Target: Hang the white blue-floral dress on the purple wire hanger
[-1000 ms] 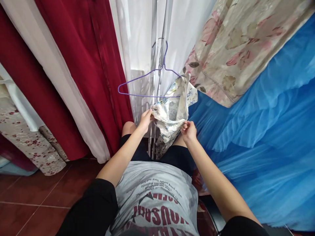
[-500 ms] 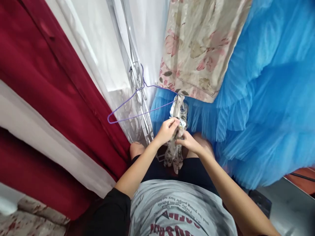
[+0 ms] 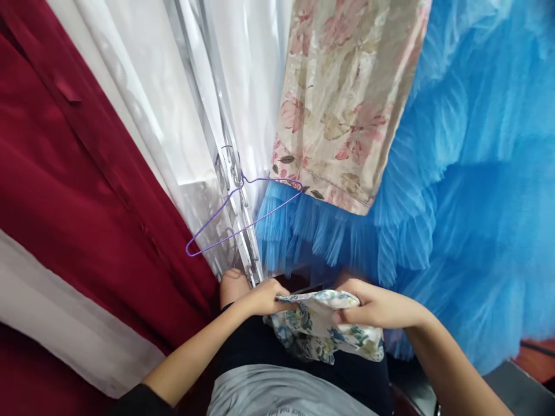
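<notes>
A white floral cloth [image 3: 323,326] with blue, green and yellow flowers is stretched between my hands, just above my lap. My left hand [image 3: 266,300] pinches its upper edge at one end. At the other end my right hand [image 3: 368,303] grips the edge, thumb on the near side. The cloth's lower part hangs in loose folds, and whether it is a garment I cannot tell. In front of my hands a purple hanger [image 3: 243,231] hangs with nothing on it.
A metal rack with chain-like hooks [image 3: 243,219] runs down ahead of me. White curtains [image 3: 143,104] and dark red drapes [image 3: 87,190] hang at left. A beige floral panel [image 3: 342,115] and ruffled blue tulle [image 3: 468,202] hang ahead and right.
The cloth has come off the hanger's right end and down toward my lap. My hands have moved apart, spreading the bunched cloth open.
</notes>
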{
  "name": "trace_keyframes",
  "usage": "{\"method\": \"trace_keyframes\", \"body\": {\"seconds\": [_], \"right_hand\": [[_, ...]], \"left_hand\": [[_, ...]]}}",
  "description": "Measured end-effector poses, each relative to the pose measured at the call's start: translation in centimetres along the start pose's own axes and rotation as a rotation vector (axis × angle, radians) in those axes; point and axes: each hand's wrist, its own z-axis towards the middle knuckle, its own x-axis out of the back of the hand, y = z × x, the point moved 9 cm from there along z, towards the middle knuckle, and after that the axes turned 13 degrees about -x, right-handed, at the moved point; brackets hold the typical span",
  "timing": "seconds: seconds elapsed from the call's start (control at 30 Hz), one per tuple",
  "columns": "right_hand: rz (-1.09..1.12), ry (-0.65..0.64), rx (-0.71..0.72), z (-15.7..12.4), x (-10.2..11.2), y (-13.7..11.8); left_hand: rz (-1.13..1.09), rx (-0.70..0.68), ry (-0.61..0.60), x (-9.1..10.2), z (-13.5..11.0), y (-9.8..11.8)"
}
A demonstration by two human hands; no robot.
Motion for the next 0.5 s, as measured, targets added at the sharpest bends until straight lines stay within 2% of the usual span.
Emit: {"method": "trace_keyframes", "body": {"seconds": [0.1,0.17,0.23,0.3,0.4,0.5], "right_hand": [[-0.062,0.115,0.015,-1.1,5.1,0.0],[-0.067,0.261,0.077,-0.2,9.6,-0.1],[0.014,0.394,0.179,1.9,13.9,-0.2],[0.162,0.515,0.311,4.4,18.1,-0.2],[0.289,0.639,0.511,7.8,23.3,-1.2],[0.402,0.674,0.572,10.8,27.5,-2.6]], "left_hand": [[0.2,0.161,0.166,3.1,-3.9,-1.9],[0.284,0.243,0.313,5.4,-6.5,-1.3],[0.346,0.283,0.419,6.8,-8.0,0.8],[0.41,0.297,0.496,7.6,-8.3,3.8],[0.503,0.316,0.628,8.4,-7.0,8.8],[0.52,0.358,0.722,8.9,-4.7,12.1]]}}
